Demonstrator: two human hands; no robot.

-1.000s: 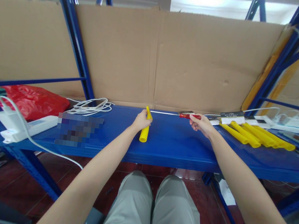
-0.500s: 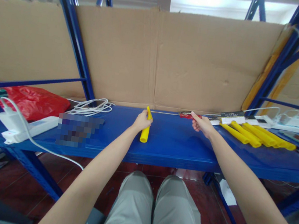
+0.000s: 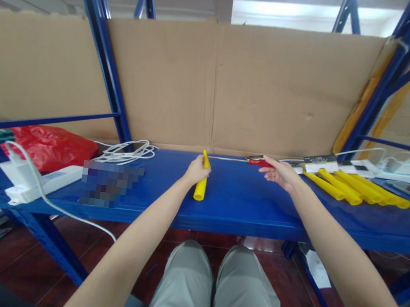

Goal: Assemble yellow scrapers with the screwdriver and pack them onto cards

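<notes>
My left hand [image 3: 197,169] is closed around a yellow tube [image 3: 200,188], which lies lengthwise on the blue shelf with its open end facing me. To the right, my right hand [image 3: 277,172] has its fingers loosely spread beside a red-handled tool [image 3: 256,161] at the back of the shelf. The fingertips overlap the tool's right end; whether they touch it is unclear. A thin pale line [image 3: 229,159] runs along the back between the tube and the tool; its kind cannot be made out.
Several yellow tubes [image 3: 354,188] lie side by side at the right, before a black-and-white box [image 3: 318,162]. On the left are a red plastic bag [image 3: 51,147], a coiled white cable [image 3: 129,152] and a white power strip [image 3: 60,177]. Cardboard [image 3: 165,82] stands behind the blue shelf [image 3: 244,199].
My right hand's fingers have loosened and spread at the red-handled tool. My left hand keeps hold of the yellow tube. The whole view has shifted slightly.
</notes>
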